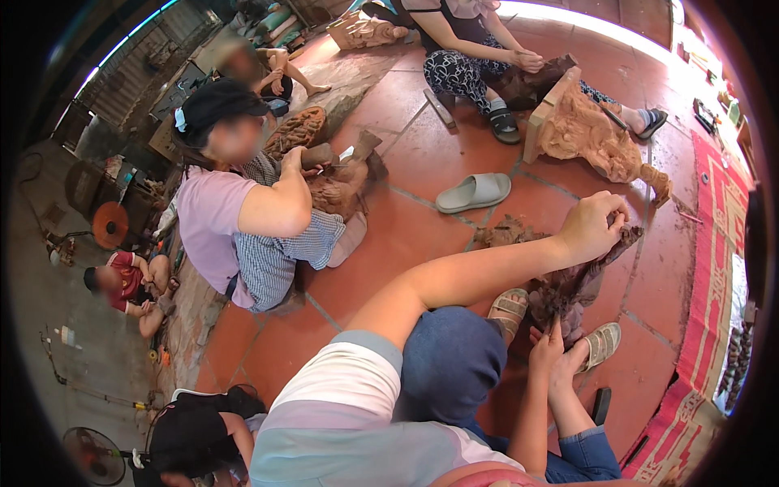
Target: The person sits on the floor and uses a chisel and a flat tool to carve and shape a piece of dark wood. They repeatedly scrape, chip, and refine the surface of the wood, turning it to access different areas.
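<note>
A dark brown wood carving [578, 284] with a knobbly, branching shape stands tilted between my feet, its narrow end pointing up and to the right. My left hand [595, 227] reaches across to that upper end, fingers curled in a pinch; whatever they hold is too small to tell. Lower down, my right hand [547, 349] is closed around the base of the carving, with part of its grip hidden behind the wood. Another brown carved piece [511, 233] lies on the tiles just beyond my left forearm.
A grey slipper [474, 193] lies on the red tiled floor. Beyond it is a large pale wood statue [588, 134] on its side. A co-worker in a pink shirt [215, 211] handles a carving at left; another person sits ahead. A red patterned mat [714, 243] runs along the right.
</note>
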Available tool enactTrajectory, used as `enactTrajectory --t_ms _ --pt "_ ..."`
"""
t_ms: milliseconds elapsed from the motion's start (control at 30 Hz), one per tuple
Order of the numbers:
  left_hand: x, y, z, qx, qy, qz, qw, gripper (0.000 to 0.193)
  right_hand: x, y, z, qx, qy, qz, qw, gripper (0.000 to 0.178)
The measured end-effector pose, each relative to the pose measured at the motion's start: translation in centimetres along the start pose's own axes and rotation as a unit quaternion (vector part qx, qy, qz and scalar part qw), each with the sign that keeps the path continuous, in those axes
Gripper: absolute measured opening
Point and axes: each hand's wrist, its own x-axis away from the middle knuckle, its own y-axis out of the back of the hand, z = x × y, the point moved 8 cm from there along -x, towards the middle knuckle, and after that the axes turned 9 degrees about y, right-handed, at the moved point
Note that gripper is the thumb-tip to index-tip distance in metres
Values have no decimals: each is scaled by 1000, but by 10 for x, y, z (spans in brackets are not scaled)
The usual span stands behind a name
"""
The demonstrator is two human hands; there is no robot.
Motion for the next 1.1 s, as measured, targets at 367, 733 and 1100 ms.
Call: enactTrajectory --t_ms 367,733,1100 --pt "5 16 7 -9 28 -1 1000 3 13 -17 16 -54 -65 17 996 38" --pt "-4 -15 24 35 113 83 990 25 -13 -4 -3 85 101 0 991 25" --pt "-1 -6 21 44 66 112 991 10 4 -9 18 33 136 -53 989 33"
